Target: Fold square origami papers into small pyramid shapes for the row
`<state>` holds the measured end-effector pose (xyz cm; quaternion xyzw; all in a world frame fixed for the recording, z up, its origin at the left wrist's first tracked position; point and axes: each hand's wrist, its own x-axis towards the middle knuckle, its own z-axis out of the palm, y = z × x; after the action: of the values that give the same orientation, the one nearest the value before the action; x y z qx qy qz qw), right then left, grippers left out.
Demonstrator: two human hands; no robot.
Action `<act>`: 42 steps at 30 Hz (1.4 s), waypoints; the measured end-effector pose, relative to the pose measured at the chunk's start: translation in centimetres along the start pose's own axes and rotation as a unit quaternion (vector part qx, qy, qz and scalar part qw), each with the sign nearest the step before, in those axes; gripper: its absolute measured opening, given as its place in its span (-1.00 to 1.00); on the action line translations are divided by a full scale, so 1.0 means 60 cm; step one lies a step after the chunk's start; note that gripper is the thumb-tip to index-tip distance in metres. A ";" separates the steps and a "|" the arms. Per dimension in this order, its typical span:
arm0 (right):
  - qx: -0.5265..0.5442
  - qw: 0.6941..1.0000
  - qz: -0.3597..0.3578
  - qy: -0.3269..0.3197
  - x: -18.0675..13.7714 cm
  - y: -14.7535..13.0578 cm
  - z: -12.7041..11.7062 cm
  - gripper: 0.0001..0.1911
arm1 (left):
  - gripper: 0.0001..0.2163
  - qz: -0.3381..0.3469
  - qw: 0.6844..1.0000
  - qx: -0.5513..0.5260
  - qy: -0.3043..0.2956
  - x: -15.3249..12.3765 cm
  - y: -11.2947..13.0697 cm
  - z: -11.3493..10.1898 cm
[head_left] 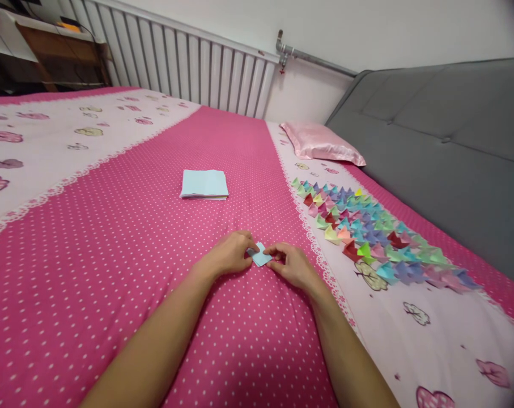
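Observation:
A small folded piece of light blue paper (260, 258) is held between my two hands, just above or on the pink dotted bedspread (257, 340). My left hand (235, 251) pinches its left corner between thumb and fingers. On the other side, my right hand (291, 264) grips the right corner in the same way. Beyond my left hand lies a stack of paper sheets (204, 184) with a pale blue one on top. To the right stand rows of small folded paper boats (362, 226) in many colours.
A pink satin pillow (322, 143) rests at the far right against the grey padded headboard (444, 136). Behind the bed is a white radiator (188, 56) with a pipe (311, 58). A wooden desk (56, 51) stands at the far left.

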<state>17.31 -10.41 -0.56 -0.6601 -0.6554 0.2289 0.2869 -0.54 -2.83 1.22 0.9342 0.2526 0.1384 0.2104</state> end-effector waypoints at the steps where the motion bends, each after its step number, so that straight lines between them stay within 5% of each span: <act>1: 0.003 1.000 0.002 -0.003 0.001 0.001 0.000 -0.75 | -0.76 0.001 1.000 0.001 -0.005 0.001 -0.001 0.000; 13: -0.019 1.000 -0.007 -0.009 0.005 0.003 -0.001 -0.79 | -0.79 -0.027 0.999 0.013 -0.031 0.003 -0.008 0.004; 25: -0.072 0.992 0.081 0.057 0.008 -0.014 0.012 -0.81 | -0.75 -0.107 0.993 0.051 0.000 0.016 0.005 0.022; 42: -0.066 0.992 0.084 0.064 0.011 -0.008 0.018 -0.73 | -0.80 -0.096 0.995 -0.024 0.005 0.020 -0.001 0.029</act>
<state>16.25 -9.66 -0.96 -0.7433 -0.5919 0.1655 0.2640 1.06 -2.71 -0.17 0.8996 0.3385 0.1283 0.2442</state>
